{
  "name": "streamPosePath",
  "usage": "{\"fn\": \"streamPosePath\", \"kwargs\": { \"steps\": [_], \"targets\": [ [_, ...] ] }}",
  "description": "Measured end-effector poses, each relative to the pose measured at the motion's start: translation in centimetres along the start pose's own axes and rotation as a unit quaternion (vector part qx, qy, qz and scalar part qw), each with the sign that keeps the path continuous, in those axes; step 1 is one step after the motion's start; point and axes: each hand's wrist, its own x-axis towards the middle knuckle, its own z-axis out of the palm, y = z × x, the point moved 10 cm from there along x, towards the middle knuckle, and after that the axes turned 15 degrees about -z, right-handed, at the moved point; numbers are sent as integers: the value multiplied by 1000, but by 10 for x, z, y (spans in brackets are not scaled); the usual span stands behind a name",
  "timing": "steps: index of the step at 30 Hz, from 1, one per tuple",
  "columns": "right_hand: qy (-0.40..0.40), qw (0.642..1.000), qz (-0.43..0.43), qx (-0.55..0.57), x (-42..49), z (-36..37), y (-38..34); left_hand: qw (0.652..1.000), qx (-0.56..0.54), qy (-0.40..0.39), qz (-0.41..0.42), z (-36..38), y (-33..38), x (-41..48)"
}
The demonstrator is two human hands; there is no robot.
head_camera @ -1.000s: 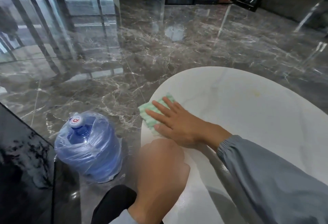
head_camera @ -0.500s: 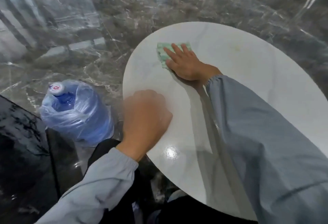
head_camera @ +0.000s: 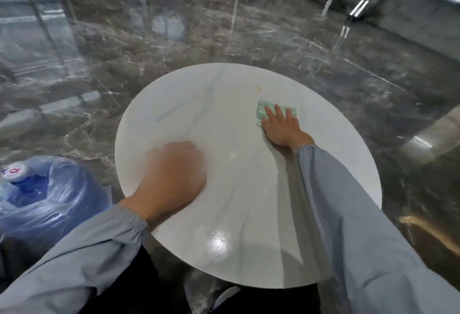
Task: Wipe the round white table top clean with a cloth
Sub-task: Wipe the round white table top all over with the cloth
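- Your right hand [head_camera: 281,128] lies flat, fingers straight and spread, pressing the green cloth [head_camera: 261,111] onto the round white table top [head_camera: 236,201].
- The cloth sits on the far right part of the top, with its far edge and left side showing past your fingertips.
- A small yellowish spot [head_camera: 259,88] lies just beyond the cloth.
- Your left hand [head_camera: 175,173] rests on the top near its left edge; it is blurred, so its grip cannot be told.
- A wrapped blue water bottle [head_camera: 37,196] stands on the marble floor [head_camera: 249,40] to your left.
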Motion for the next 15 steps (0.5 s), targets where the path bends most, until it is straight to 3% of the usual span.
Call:
{"fn": "streamPosePath", "kwargs": {
  "steps": [4, 7, 9, 13, 15],
  "targets": [
    [-9, 996, -89, -8, 3, 13, -60, 997, 35, -38, 62, 10, 14, 13],
    [-11, 993, -115, 1, -10, 10, -42, 997, 20, -51, 55, 13, 13, 19],
    [7, 998, -67, 1, -23, 1, 9, 998, 7, -41, 52, 14, 10, 19],
    [51, 992, 109, 27, -74, -12, 140, 997, -2, -57, 48, 21, 7, 24],
    [59, 984, 163, 34, -90, -17, 170, 997, -16, -57, 42, 19, 6, 27]
  ]
}}
